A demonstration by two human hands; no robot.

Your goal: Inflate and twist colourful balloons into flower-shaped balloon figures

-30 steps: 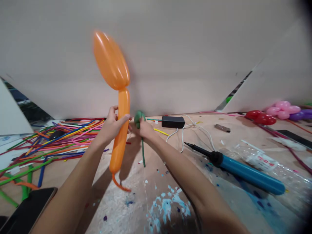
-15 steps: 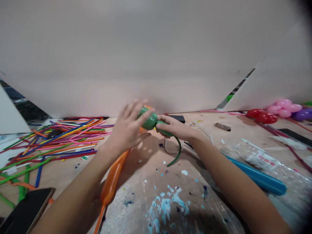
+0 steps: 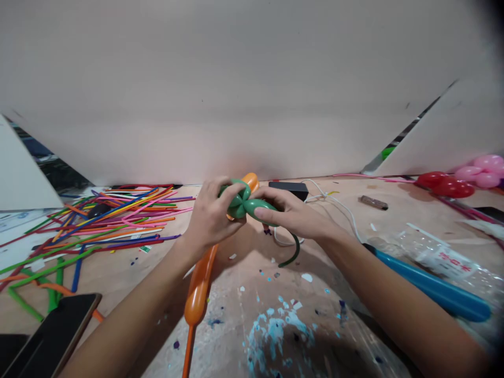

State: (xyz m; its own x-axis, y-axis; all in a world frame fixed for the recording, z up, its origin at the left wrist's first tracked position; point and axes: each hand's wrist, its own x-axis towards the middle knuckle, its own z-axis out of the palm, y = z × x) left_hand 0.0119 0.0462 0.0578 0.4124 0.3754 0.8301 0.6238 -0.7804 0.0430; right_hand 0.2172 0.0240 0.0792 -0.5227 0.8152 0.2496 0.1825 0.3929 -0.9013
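Between my two hands is a green modelling balloon [image 3: 241,202], twisted into several bubbles that meet at one point. My left hand [image 3: 214,212] is wrapped round the bubbles on the left. My right hand [image 3: 289,210] grips the longer green bubble on the right, its thumb lying along it. The balloon's thin uninflated tail hangs below my right hand and curls over the table. An orange modelling balloon [image 3: 200,289] passes behind my left hand. One rounded end shows above the green bubbles, and its thin tail runs toward me.
Many uninflated balloons [image 3: 129,218] lie heaped at left, near a dark phone [image 3: 59,325]. Rightward are a black box [image 3: 289,190] with white cable, a lighter [image 3: 373,203], a blue balloon [image 3: 429,283], a clear plastic bag [image 3: 444,257] and red balloons [image 3: 444,185]. A pale panel [image 3: 244,105] stands behind.
My left hand's spread fingers have closed round the green bubbles. The green balloon has turned, so its twisted centre now shows. My right hand keeps its grip. The view has shifted slightly left.
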